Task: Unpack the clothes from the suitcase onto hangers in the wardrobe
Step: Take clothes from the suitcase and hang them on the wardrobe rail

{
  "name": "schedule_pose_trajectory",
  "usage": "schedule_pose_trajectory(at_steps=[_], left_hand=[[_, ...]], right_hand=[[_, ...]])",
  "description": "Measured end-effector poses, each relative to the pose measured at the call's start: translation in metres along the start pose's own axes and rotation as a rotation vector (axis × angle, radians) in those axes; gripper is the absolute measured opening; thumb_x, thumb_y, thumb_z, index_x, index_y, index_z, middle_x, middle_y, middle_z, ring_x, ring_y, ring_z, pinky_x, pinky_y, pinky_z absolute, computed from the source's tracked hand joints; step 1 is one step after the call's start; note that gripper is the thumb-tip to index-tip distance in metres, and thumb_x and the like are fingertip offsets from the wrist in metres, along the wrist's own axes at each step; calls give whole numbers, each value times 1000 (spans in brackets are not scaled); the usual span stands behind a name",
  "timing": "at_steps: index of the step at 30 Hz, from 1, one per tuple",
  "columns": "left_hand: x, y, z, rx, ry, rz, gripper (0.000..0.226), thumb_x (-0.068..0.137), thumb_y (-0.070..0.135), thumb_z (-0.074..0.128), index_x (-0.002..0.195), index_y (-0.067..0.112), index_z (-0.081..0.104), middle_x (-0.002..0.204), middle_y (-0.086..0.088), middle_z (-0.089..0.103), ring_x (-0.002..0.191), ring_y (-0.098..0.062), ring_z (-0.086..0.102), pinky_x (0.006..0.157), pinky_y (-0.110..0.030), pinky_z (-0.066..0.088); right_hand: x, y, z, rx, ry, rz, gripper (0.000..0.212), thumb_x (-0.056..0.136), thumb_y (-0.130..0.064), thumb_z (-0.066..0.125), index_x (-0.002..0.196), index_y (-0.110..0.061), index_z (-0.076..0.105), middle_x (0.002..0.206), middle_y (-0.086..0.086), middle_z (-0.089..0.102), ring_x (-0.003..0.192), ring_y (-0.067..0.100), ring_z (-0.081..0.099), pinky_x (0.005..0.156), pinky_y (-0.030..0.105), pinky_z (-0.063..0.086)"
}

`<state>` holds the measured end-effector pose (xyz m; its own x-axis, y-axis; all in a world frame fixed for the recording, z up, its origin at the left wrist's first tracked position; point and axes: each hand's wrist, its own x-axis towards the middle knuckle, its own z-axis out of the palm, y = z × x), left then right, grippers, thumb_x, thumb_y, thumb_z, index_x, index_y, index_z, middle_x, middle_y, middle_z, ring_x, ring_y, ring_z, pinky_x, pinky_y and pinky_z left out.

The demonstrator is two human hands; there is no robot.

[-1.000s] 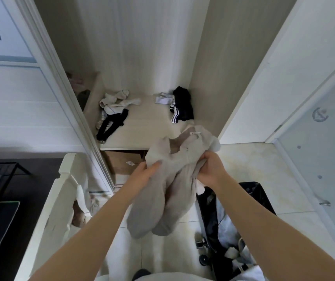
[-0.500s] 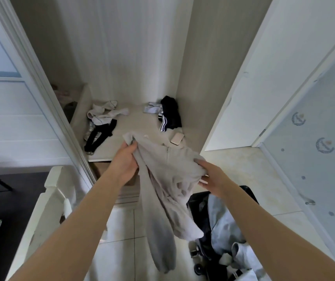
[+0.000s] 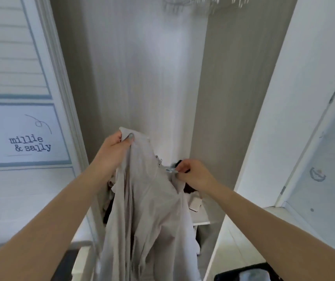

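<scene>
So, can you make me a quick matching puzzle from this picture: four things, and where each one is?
Things:
1 left hand
2 right hand
3 suitcase
4 hangers

Places:
A bottom right corner of the view
B top of the wardrobe, blurred
C holds the grey garment by its top corner
D pinches the garment's edge, lower down

Pairs: 1-C, 2-D, 3-A, 4-B.
</scene>
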<state>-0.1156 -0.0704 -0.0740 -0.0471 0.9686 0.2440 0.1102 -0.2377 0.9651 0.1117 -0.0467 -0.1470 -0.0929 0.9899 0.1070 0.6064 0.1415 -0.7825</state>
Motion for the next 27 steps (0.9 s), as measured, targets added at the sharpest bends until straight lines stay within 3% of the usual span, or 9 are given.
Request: schedule_pose_trajectory(at_steps=[3,6,10,17,19,21,23,27], left_hand=[[24,36,-24,-55,41,44,20,99,19,50,88,22,67,80,8,74,78,-11,68,79,-36,51],[55,69,-36,-50,76,97,19,98,17,51,92,21,69,88,4,74,88,-16,68,89,-36,50],[108,104,-32,10,116,183,20,98,13,49,93,15,68,93,-2,73,94,-21,66,93,-37,46],[181,149,-22,106,238,269,20,99,19,48,100,13,67,97,-4,71,94,-20,65,91,-37,47],[198,157,-22,109,275,279,22,99,18,48,103,6,66,102,-10,70,96,-23,64,93,-40,46],[211,162,-19,107,303,280,25,99,16,48,105,-3,63,103,-16,67,95,-25,60,91,-39,45],[229,168,-21,120,330,300,26,99,14,47,105,-7,61,98,-17,65,91,-24,58,83,-35,43],[250,170,-25,118,364,302,24,99,12,46,103,-6,61,96,-15,62,83,-19,55,71,-25,41]], right_hand=[[32,-39,-27,-51,24,-118,12,79,-15,68,73,-23,63,67,-12,62,62,2,58,66,22,47],[75,-83,-55,-79,6,-220,8,81,-12,64,76,-18,63,65,-6,65,58,8,62,61,21,49],[144,-153,-102,-228,99,-443,8,82,-18,61,76,-22,61,76,-4,66,68,13,63,67,25,50],[252,-277,-197,-326,481,-772,12,84,-17,52,86,-12,63,88,2,66,82,20,61,73,34,52],[278,-305,-223,-528,615,-826,15,85,-16,51,96,-11,61,100,6,62,94,24,58,76,35,48],[298,-323,-250,-807,769,-790,28,86,-11,52,113,-8,57,116,11,55,109,30,51,86,40,43],[325,-337,-275,-993,892,-640,42,86,-9,53,127,-5,48,131,16,47,124,33,42,98,43,37],[360,-340,-300,-1138,863,-333,64,90,-19,54,144,1,27,149,21,29,140,36,26,113,46,23]])
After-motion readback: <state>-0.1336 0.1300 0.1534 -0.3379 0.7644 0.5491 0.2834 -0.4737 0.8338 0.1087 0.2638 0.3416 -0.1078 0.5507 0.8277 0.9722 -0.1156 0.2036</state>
